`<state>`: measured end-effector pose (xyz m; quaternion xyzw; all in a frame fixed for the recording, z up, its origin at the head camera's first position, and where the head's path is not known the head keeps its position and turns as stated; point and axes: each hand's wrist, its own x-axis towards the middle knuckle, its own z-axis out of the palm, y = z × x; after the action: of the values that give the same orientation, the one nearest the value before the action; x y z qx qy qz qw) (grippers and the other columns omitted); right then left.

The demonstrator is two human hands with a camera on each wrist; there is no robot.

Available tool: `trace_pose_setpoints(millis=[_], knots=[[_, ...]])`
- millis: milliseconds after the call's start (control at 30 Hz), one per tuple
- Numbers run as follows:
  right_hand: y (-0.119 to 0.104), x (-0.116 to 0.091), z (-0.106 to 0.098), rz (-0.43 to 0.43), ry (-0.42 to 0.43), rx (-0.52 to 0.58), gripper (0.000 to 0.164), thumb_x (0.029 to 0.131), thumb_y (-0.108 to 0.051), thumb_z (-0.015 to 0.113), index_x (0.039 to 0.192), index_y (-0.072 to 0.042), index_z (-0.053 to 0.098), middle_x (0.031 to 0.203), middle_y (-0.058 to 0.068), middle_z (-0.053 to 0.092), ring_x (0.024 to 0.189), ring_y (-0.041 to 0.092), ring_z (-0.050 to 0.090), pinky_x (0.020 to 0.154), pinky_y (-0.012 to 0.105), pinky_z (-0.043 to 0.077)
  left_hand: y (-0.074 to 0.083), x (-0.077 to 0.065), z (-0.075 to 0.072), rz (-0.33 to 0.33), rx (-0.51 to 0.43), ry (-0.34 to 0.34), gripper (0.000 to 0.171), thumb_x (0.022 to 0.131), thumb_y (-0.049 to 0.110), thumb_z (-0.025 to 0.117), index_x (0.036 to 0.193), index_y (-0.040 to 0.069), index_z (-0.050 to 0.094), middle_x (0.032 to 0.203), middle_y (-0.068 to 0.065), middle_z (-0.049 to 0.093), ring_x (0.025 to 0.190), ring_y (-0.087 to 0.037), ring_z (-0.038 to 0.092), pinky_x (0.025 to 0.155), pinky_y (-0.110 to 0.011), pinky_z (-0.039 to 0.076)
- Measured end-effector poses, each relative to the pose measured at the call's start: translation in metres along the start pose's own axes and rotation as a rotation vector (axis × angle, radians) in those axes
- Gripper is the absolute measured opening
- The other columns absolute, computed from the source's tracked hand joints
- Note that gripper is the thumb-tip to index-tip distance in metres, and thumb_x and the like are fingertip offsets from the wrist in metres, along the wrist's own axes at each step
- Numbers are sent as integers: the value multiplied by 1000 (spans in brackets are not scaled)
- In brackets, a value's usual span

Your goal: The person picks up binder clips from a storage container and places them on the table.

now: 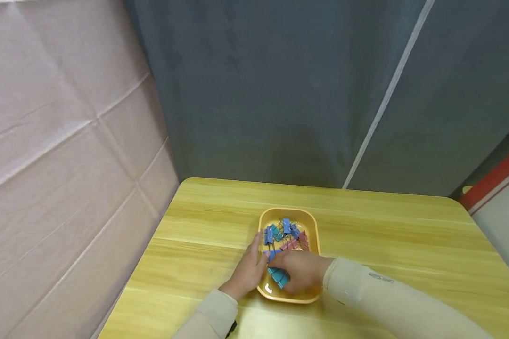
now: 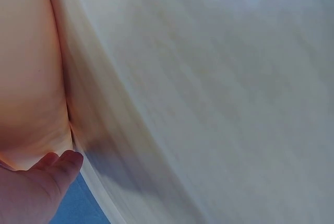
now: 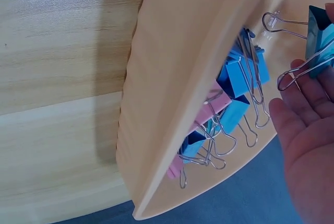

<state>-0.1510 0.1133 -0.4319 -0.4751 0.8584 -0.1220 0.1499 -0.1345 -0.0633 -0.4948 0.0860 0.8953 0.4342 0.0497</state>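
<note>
A yellow-orange plastic tray [image 1: 306, 217] stands on the table, holding several binder clips. My left hand [image 1: 249, 269] grips its left side, thumb over the rim and fingers along the outer wall; in the left wrist view those fingertips [image 2: 70, 161] lie against the wall. Inside the near part of the tray, my right hand [image 1: 299, 268] pinches a teal binder clip [image 1: 278, 277], whose wire handles stick out in the right wrist view. A blue clip [image 1: 272, 254] lies just beyond that hand. Farther back are blue clips [image 1: 286, 226], a teal clip [image 1: 277, 233] and pink clips [image 1: 303, 240].
The tray sits near the front of a wood-grain table [image 1: 386, 230]. A dark grey curtain [image 1: 258, 94] hangs behind it, and a pale cloth wall [image 1: 68, 141] runs along the left. A red-edged panel [image 1: 498, 179] shows at the right.
</note>
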Motion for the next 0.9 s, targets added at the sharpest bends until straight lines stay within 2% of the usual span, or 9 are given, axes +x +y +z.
trace_pose_setpoints(millis=[200, 433, 533, 767, 900], knots=[[-1, -5, -5, 36, 12, -22, 56, 69, -23, 70, 122, -12, 55, 121, 0, 55, 113, 14, 48, 97, 32, 39, 2, -1, -1, 3, 8, -1, 61, 96, 34, 38, 146, 18, 7, 147, -9, 21, 130, -32, 26, 105, -49, 23], [0, -11, -20, 61, 74, -29, 53, 69, -19, 70, 119, -11, 57, 114, -4, 58, 105, 11, 51, 93, 30, 42, -2, 0, 0, 8, -11, -3, 61, 96, 33, 38, 146, 20, 6, 147, -10, 20, 129, -34, 27, 104, -51, 24], [1, -14, -26, 74, 107, -45, 53, 68, -20, 71, 118, -9, 58, 115, -2, 58, 108, 14, 51, 94, 31, 42, -3, 0, 0, 16, -6, 1, 61, 96, 33, 38, 146, 19, 6, 147, -11, 20, 129, -34, 26, 104, -51, 23], [4, -27, -43, 190, 146, -26, 56, 71, -26, 71, 121, -6, 55, 121, 6, 55, 111, 22, 51, 92, 37, 44, -2, -1, -1, -6, 4, -1, 62, 95, 38, 37, 146, 22, 4, 148, -8, 18, 129, -34, 27, 104, -51, 23], [8, -36, -49, 253, 185, 4, 58, 71, -27, 73, 122, -6, 55, 121, 6, 55, 109, 22, 52, 93, 37, 44, -1, -2, -1, -5, -5, 2, 62, 95, 36, 38, 146, 23, 5, 148, -7, 18, 129, -35, 27, 103, -51, 24]])
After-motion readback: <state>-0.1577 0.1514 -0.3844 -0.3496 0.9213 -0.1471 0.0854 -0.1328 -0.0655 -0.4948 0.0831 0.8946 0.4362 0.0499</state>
